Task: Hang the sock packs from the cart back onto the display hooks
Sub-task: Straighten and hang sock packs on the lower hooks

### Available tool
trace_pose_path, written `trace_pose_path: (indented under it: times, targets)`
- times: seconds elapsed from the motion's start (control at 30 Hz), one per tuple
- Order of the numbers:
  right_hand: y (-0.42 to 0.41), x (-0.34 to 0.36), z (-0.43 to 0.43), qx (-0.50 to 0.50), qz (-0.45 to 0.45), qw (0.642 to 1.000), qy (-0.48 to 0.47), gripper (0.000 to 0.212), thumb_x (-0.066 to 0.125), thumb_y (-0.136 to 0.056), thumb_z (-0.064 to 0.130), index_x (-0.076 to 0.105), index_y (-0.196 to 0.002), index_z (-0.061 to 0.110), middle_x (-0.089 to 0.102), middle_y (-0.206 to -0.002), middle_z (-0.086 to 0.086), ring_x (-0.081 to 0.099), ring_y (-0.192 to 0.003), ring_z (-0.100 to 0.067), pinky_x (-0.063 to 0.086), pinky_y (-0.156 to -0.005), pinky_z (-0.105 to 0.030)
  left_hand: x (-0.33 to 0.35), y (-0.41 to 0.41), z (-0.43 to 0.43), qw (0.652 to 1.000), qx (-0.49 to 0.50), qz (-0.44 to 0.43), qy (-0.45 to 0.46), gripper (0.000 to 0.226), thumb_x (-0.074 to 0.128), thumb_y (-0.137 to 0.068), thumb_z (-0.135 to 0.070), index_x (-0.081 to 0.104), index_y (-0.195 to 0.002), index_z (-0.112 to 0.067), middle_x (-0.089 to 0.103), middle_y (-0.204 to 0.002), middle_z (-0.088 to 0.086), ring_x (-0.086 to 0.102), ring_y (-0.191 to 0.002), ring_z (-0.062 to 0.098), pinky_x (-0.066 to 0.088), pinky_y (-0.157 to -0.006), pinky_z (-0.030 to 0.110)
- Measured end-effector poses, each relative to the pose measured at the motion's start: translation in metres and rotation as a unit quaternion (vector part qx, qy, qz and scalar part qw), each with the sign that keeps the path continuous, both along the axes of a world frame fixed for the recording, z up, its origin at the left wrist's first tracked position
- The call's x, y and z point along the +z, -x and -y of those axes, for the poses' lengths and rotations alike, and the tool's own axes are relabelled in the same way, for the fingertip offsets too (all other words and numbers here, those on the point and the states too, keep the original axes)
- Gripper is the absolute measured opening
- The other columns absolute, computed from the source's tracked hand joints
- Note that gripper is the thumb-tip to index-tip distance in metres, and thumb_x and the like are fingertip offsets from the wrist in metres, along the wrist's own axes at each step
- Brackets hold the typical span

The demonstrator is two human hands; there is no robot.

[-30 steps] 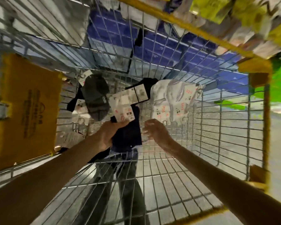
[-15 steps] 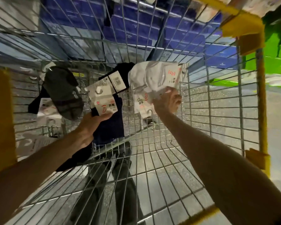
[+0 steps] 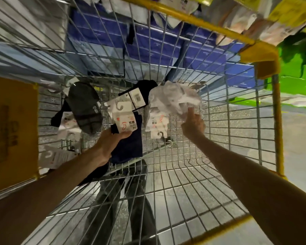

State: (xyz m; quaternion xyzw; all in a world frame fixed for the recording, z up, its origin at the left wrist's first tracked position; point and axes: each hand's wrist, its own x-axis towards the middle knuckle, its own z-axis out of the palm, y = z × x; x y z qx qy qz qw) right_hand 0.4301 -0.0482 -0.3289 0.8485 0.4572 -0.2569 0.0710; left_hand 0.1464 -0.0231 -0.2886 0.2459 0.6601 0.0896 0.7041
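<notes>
Both my arms reach down into a wire shopping cart (image 3: 219,131) with a yellow rim. My left hand (image 3: 111,144) grips a navy sock pack (image 3: 129,147) by its white card label with a plastic hook. My right hand (image 3: 193,124) pinches a white sock pack (image 3: 171,101), whose card and hook hang downward. A black sock pack (image 3: 140,96) lies between them, under the navy pack's label. A dark grey sock pack (image 3: 85,106) lies at the cart's left end, with more white cards beside it.
A yellow panel (image 3: 11,131) closes the cart's left end. Beyond the cart's far wall stand blue boxes (image 3: 148,41) on shelving. Packaged goods (image 3: 254,16) hang at the upper right. Green shelving (image 3: 298,71) and a grey floor lie to the right.
My right hand went from empty to pinching the white sock pack and has lifted it slightly. My left hand kept its grip on the navy pack. The view shifted.
</notes>
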Motion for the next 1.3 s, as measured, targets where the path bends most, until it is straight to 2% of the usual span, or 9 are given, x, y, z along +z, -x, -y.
trace_pose_path:
  times: [0.17, 0.4, 0.57, 0.7, 0.83, 1.0, 1.17, 1.23, 1.3]
  targets:
    - [-0.014, 0.011, 0.011, -0.022, 0.072, 0.997, -0.003, 0.034, 0.043, -0.102, 0.020, 0.046, -0.135, 0.013, 0.055, -0.120, -0.015, 0.051, -0.098, -0.026, 0.046, -0.083, -0.038, -0.007, 0.011, 0.014, 0.999, 0.033, -0.023, 0.014, 0.032, 0.076, -0.086, -0.016, 0.068, -0.115, -0.023, 0.072, -0.118, 0.003, 0.065, -0.112, 0.025, 0.048, -0.103, 0.046]
    - [0.004, -0.006, 0.018, 0.051, -0.035, 0.998, 0.022, 0.064, 0.053, -0.094, 0.012, 0.021, -0.149, 0.015, 0.039, -0.135, -0.016, 0.048, -0.114, -0.032, 0.047, -0.084, -0.034, -0.011, 0.008, 0.017, 0.999, 0.039, -0.027, -0.003, 0.033, 0.077, -0.084, -0.016, 0.068, -0.116, -0.023, 0.072, -0.112, 0.001, 0.063, -0.094, 0.007, 0.043, -0.074, 0.026]
    - [0.008, -0.026, 0.019, -0.023, -0.003, 0.999, -0.049, 0.049, 0.047, -0.095, 0.002, 0.034, -0.142, 0.011, 0.043, -0.131, -0.016, 0.043, -0.111, -0.027, 0.037, -0.074, -0.025, -0.017, 0.005, 0.020, 0.999, 0.017, -0.033, 0.002, 0.036, 0.076, -0.085, -0.016, 0.068, -0.120, -0.023, 0.071, -0.111, -0.001, 0.064, -0.099, 0.013, 0.046, -0.085, 0.036]
    - [-0.004, -0.025, 0.044, 0.045, 0.006, 0.995, -0.089, 0.037, 0.046, -0.096, 0.002, 0.045, -0.133, 0.005, 0.049, -0.126, -0.016, 0.047, -0.109, -0.025, 0.043, -0.074, -0.023, -0.021, -0.021, 0.020, 0.997, -0.041, -0.028, -0.065, 0.028, 0.077, -0.085, -0.011, 0.070, -0.108, -0.024, 0.072, -0.100, -0.005, 0.063, -0.088, 0.003, 0.043, -0.071, 0.015]
    - [0.002, -0.028, 0.051, 0.005, 0.001, 0.996, -0.095, 0.041, 0.054, -0.093, 0.003, 0.044, -0.132, 0.002, 0.049, -0.129, -0.014, 0.044, -0.113, -0.025, 0.051, -0.082, -0.032, -0.021, -0.069, 0.009, 0.987, -0.097, -0.008, -0.127, 0.043, 0.076, -0.085, -0.008, 0.067, -0.126, -0.013, 0.070, -0.116, 0.001, 0.063, -0.103, 0.014, 0.044, -0.076, 0.015]
    - [0.007, -0.035, 0.040, -0.038, 0.018, 0.996, -0.082, 0.043, 0.051, -0.093, 0.004, 0.039, -0.135, 0.002, 0.046, -0.133, -0.015, 0.042, -0.119, -0.027, 0.045, -0.094, -0.030, -0.022, -0.114, -0.009, 0.979, -0.115, 0.029, -0.168, 0.036, 0.074, -0.086, -0.013, 0.068, -0.122, -0.017, 0.071, -0.101, -0.015, 0.064, -0.088, -0.004, 0.042, -0.069, 0.010]
    - [0.035, -0.050, 0.073, 0.075, 0.003, 0.997, -0.036, 0.071, 0.037, -0.098, 0.010, -0.006, -0.155, 0.009, 0.006, -0.161, -0.022, 0.008, -0.148, -0.040, 0.010, -0.121, -0.053, -0.028, -0.138, -0.019, 0.987, -0.105, 0.075, -0.094, 0.035, 0.075, -0.085, -0.010, 0.068, -0.117, -0.022, 0.072, -0.101, -0.007, 0.067, -0.093, 0.007, 0.050, -0.069, 0.019]
    - [0.039, -0.051, 0.074, -0.035, -0.095, 0.982, -0.161, 0.055, 0.043, -0.097, 0.014, 0.028, -0.150, 0.008, 0.027, -0.156, 0.008, 0.026, -0.143, -0.014, 0.022, -0.118, -0.042, -0.029, -0.145, -0.025, 0.987, -0.127, 0.081, -0.052, 0.038, 0.076, -0.083, -0.009, 0.067, -0.116, -0.025, 0.071, -0.110, -0.001, 0.064, -0.107, 0.020, 0.052, -0.088, 0.034]
    - [0.038, -0.047, 0.066, -0.254, -0.184, 0.910, -0.270, 0.049, 0.055, -0.083, 0.020, 0.049, -0.129, 0.006, 0.044, -0.125, 0.020, 0.043, -0.114, 0.007, 0.040, -0.100, -0.021, -0.032, -0.150, -0.033, 0.988, -0.135, 0.065, -0.040, 0.042, 0.076, -0.083, -0.008, 0.067, -0.121, -0.021, 0.070, -0.118, 0.002, 0.061, -0.114, 0.024, 0.047, -0.101, 0.042]
